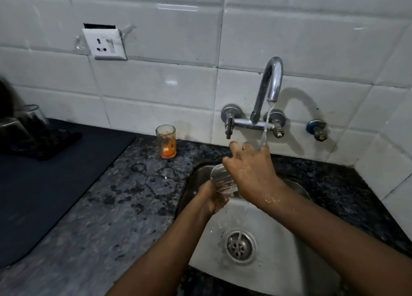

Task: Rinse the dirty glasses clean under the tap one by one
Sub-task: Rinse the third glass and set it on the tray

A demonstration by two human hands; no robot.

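1. Glasses [29, 119] stand upside down on a dark mat [55, 184], far left.
2. Dirty glass [166, 143] with orange gunk stands on the counter [124, 206].
3. Left hand [214, 198] wraps around the bottom of a clear, tilted glass [219, 180] over the sink [278, 262].
4. Right hand [252, 168] grips its rim end, under the running tap [270, 82].

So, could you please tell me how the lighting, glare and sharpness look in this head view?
Head view: the tap casts a hard shadow on glossy tiles with streaky glare; the grout lines bow from the wide angle; the upturned glasses at the left edge are dark and blurred.
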